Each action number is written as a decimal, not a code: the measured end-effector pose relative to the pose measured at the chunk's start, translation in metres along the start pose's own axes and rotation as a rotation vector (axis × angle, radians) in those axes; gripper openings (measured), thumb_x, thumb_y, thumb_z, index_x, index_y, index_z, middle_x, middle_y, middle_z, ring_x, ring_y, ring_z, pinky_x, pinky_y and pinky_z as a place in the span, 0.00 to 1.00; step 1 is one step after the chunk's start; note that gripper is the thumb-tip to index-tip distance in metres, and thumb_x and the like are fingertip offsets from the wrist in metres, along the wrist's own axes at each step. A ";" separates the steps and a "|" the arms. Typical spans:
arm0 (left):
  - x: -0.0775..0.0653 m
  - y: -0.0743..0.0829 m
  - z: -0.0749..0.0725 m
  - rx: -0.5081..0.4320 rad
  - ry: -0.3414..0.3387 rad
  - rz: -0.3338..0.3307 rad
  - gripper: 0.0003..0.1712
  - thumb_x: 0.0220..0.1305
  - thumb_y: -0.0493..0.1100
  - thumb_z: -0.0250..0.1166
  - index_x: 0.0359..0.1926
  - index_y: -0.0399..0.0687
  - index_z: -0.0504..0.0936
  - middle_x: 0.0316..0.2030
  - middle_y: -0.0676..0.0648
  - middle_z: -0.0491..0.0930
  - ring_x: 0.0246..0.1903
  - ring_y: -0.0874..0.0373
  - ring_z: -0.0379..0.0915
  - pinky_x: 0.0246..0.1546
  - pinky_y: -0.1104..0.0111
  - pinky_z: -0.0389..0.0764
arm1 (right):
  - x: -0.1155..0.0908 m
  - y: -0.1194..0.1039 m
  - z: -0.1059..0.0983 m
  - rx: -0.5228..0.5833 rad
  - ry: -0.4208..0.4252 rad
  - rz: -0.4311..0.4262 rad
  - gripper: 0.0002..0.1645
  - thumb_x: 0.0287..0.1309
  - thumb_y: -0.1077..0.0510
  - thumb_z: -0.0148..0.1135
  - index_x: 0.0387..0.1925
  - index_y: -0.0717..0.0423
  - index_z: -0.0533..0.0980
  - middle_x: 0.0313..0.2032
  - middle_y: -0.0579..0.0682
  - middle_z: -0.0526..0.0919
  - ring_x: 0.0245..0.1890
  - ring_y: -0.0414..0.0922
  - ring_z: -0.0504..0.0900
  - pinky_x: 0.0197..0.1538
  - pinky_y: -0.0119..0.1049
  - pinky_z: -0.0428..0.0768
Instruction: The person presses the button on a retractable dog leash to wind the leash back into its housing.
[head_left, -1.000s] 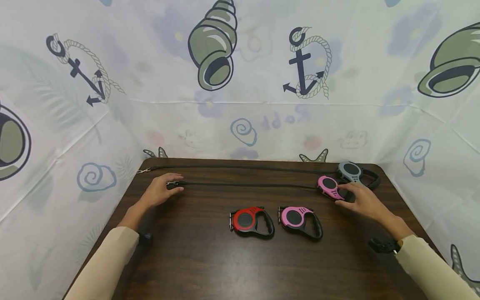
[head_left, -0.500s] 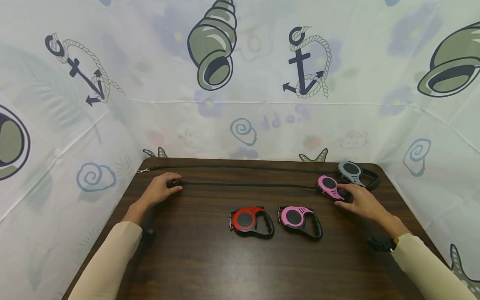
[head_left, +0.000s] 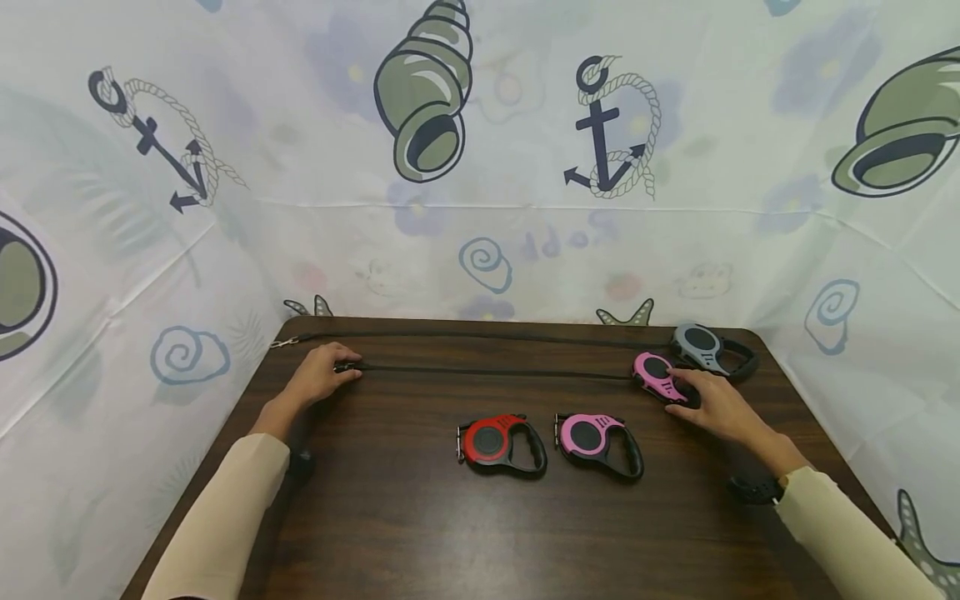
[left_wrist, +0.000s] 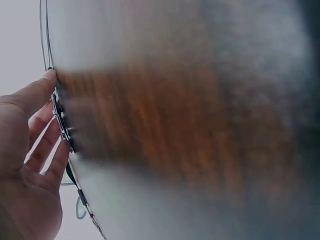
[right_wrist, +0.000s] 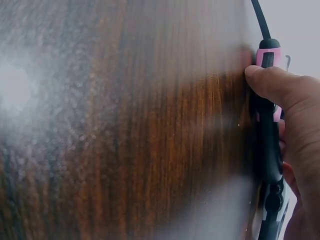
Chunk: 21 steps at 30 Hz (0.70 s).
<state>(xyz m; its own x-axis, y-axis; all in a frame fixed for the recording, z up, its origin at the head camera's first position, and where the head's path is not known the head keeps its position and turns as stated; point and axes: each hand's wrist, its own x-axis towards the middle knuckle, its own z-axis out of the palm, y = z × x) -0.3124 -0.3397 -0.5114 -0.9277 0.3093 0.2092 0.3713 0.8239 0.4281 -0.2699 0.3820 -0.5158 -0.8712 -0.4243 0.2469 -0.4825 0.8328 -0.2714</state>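
My right hand (head_left: 716, 406) grips the black handle end of a pink retractable leash (head_left: 656, 374) at the back right of the table. In the right wrist view, the thumb lies along the side of that pink leash (right_wrist: 268, 57). A black cord (head_left: 487, 372) runs straight from it to a metal clip (head_left: 347, 367) at the left. My left hand (head_left: 315, 379) holds this clip between thumb and fingers, low on the table. The left wrist view shows the clip (left_wrist: 62, 125) along the fingertips. Behind lies a grey retractable leash (head_left: 701, 343), its cord also drawn out.
A red retractable leash (head_left: 491, 444) and a second pink retractable leash (head_left: 598, 444) lie side by side mid-table, cords wound in. The grey leash's clip (head_left: 285, 342) lies at the back left edge. Printed cloth (head_left: 525, 242) walls surround the brown table (head_left: 465, 542).
The left thumb and fingers have drawn slightly closer around the clip. Both forearms have shifted a little inward. The leashes have stayed in place.
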 end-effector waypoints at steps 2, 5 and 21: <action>0.001 -0.001 0.001 0.009 0.003 0.000 0.18 0.66 0.37 0.74 0.53 0.31 0.87 0.52 0.30 0.84 0.56 0.29 0.78 0.60 0.38 0.74 | 0.000 0.000 0.001 0.001 0.007 -0.004 0.42 0.56 0.53 0.82 0.66 0.70 0.75 0.57 0.71 0.84 0.55 0.68 0.84 0.59 0.67 0.79; 0.002 -0.002 0.001 0.014 0.007 0.005 0.16 0.66 0.37 0.75 0.52 0.31 0.88 0.51 0.31 0.85 0.55 0.30 0.79 0.60 0.38 0.75 | 0.000 -0.001 0.002 0.007 0.020 -0.003 0.41 0.55 0.54 0.82 0.65 0.69 0.76 0.55 0.70 0.85 0.54 0.68 0.85 0.58 0.67 0.79; 0.000 -0.004 -0.002 -0.003 -0.005 -0.031 0.07 0.64 0.35 0.75 0.42 0.36 0.90 0.41 0.38 0.88 0.46 0.38 0.84 0.52 0.42 0.80 | 0.000 -0.003 0.003 0.009 0.025 0.010 0.38 0.56 0.56 0.80 0.64 0.69 0.76 0.48 0.67 0.87 0.47 0.63 0.86 0.52 0.65 0.82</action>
<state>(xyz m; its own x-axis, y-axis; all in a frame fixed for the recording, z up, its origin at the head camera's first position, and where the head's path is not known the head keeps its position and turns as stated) -0.3136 -0.3436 -0.5117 -0.9390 0.2859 0.1909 0.3421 0.8317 0.4373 -0.2683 0.3786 -0.5173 -0.8737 -0.4066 0.2672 -0.4744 0.8338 -0.2825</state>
